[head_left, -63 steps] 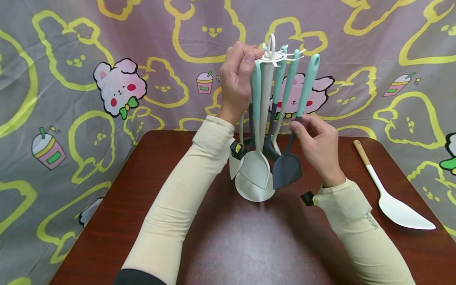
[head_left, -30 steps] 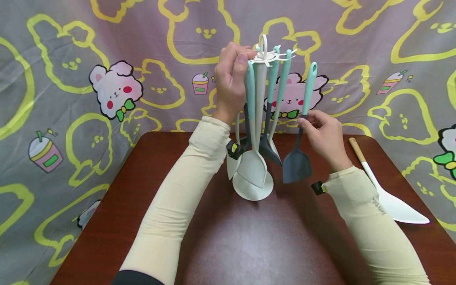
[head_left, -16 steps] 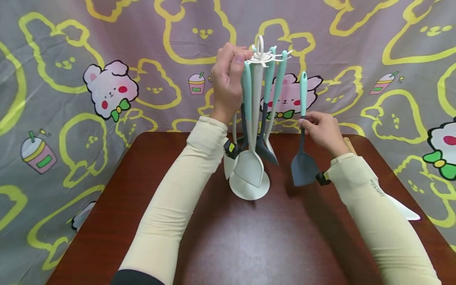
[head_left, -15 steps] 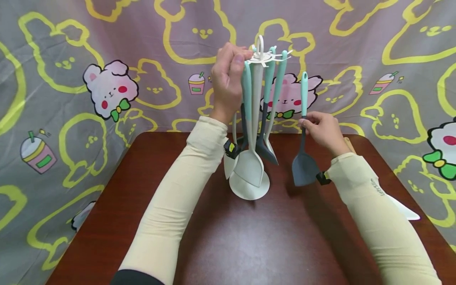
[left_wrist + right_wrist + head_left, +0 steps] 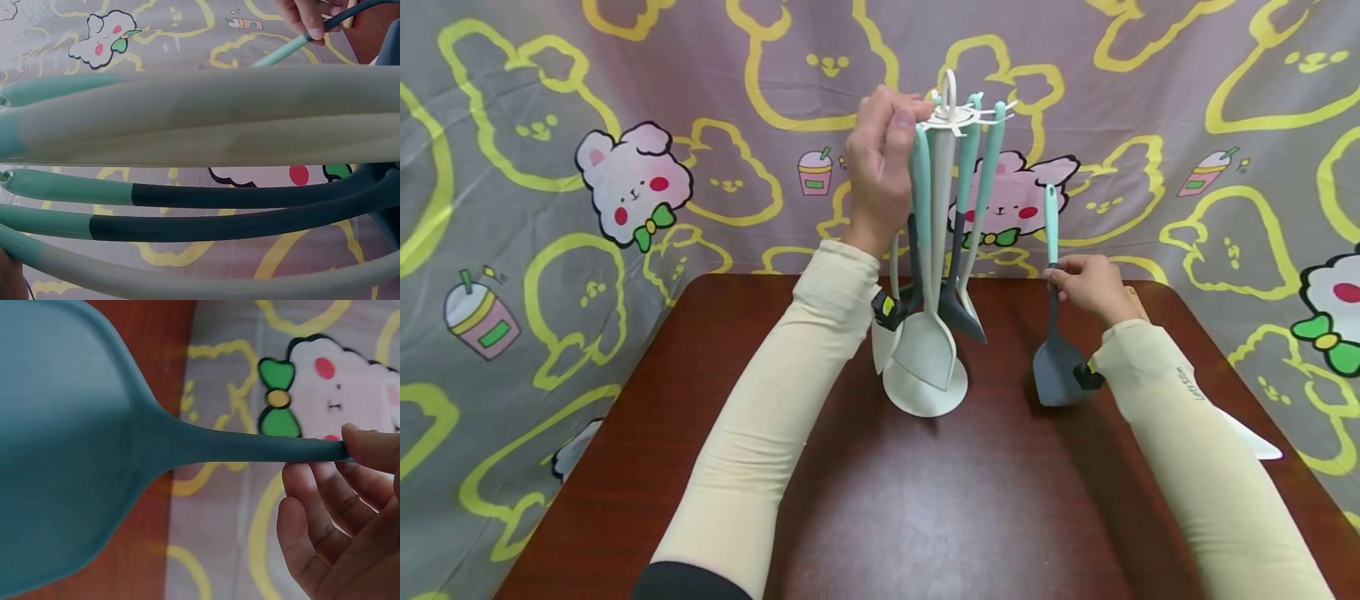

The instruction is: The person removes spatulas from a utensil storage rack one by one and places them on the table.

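Note:
A white utensil stand [image 5: 949,118] with several mint-handled utensils hanging on it rises from a round white base [image 5: 927,402]. My left hand [image 5: 883,158] pinches the edge of the stand's top. To the right of the stand, my right hand [image 5: 1090,286] pinches the neck of a dark grey turner [image 5: 1058,371] with a mint handle, held upright, blade down. In the right wrist view, thumb and fingers [image 5: 362,506] grip the turner's shaft [image 5: 262,447]. The left wrist view shows hanging handles [image 5: 206,119] close up; only a bit of the left hand shows at its lower left corner.
A white spatula [image 5: 1251,435] with a wooden handle lies on the right of the brown table [image 5: 880,517], largely covered by my right forearm. A patterned cloth [image 5: 700,67] hangs behind and beside the table.
The grey turner came off the stand and moved right in my right hand, then lower. My left hand has stayed at the stand's top. The view has shifted slightly.

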